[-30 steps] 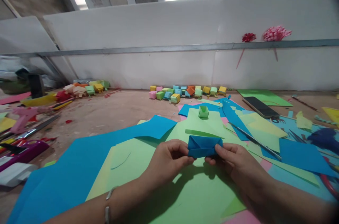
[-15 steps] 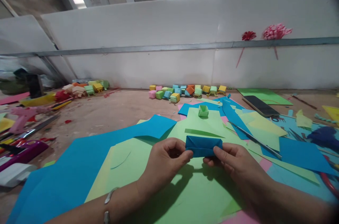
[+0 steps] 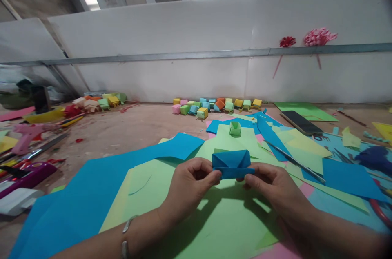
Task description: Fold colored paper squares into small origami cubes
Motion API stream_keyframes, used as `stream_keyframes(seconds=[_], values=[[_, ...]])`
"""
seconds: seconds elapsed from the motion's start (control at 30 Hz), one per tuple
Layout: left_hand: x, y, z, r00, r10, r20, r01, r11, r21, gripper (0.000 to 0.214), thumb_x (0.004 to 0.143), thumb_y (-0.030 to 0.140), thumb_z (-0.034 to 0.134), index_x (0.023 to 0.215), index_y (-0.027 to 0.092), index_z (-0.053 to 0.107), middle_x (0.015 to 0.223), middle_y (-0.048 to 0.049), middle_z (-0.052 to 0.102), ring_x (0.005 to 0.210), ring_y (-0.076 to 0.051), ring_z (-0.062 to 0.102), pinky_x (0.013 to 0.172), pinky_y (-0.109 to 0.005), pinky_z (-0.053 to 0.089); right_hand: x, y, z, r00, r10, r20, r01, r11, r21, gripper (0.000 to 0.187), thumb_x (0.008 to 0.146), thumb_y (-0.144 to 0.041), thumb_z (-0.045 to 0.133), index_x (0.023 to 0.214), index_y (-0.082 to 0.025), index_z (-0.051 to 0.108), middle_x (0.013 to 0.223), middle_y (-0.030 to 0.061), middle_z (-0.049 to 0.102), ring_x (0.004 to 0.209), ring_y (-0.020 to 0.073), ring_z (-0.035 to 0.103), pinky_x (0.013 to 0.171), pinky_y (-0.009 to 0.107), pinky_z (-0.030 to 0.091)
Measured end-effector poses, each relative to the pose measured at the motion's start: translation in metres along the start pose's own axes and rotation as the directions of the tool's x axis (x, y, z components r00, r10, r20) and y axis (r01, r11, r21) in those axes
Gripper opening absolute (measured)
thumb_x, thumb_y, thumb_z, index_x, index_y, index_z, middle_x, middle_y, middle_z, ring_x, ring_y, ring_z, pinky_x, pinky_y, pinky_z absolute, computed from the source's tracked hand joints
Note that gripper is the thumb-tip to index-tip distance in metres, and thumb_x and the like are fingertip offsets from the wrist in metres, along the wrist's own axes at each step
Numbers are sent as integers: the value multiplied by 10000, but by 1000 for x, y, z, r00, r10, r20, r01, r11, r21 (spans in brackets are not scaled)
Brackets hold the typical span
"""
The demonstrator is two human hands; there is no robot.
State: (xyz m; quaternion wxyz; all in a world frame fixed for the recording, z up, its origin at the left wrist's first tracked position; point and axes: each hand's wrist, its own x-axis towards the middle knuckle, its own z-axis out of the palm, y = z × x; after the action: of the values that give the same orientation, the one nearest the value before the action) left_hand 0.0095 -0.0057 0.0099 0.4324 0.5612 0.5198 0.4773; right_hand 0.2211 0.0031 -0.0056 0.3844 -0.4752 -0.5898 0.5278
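While folded blue paper [image 3: 232, 164] sits between, left hand [image 3: 190, 181], right hand [image 3: 274, 184] pinch opposite ends; contact behind unclear.

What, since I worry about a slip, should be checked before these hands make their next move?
1. Left hand pinching the blue folded paper at its left end: ok.
2. Right hand gripping its right end: ok.
3. Folded paper's underside undamaged: cannot tell; hidden from view.
4. Small green box clear of both hands: ok; it stands beyond them.
5. Long metal tool apart from the right hand: ok.
6. Paper sheets neatly stacked: not ok; they overlap askew.
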Motion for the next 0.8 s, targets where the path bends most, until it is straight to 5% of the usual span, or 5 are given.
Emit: stream_keyframes(seconds=[0.57, 0.8], values=[[-1, -2, 5, 1000, -31, -5, 31, 996, -87, 267, 652, 307, 763, 625, 175, 533, 552, 18, 647, 546, -152, 663, 545, -230, 524, -4, 0, 4, 996, -66, -54, 70, 995, 74, 321, 795, -424, 718, 718, -207, 494, 618, 4, 687, 578, 149, 666, 562, 250, 517], [-2, -4, 4, 999, -33, -5, 32, 997, -71, 256, 664, 297, 751, 637, 174, 528, 554, 21, 642, 542, -137, 643, 528, -215, 493, -5, -9, 8, 997, 22, -79, -7, 982, 191, 515, 706, -415, 780, 1059, -223, 458, 626, -56, 638, 592, 185, 676, 545, 285, 531]])
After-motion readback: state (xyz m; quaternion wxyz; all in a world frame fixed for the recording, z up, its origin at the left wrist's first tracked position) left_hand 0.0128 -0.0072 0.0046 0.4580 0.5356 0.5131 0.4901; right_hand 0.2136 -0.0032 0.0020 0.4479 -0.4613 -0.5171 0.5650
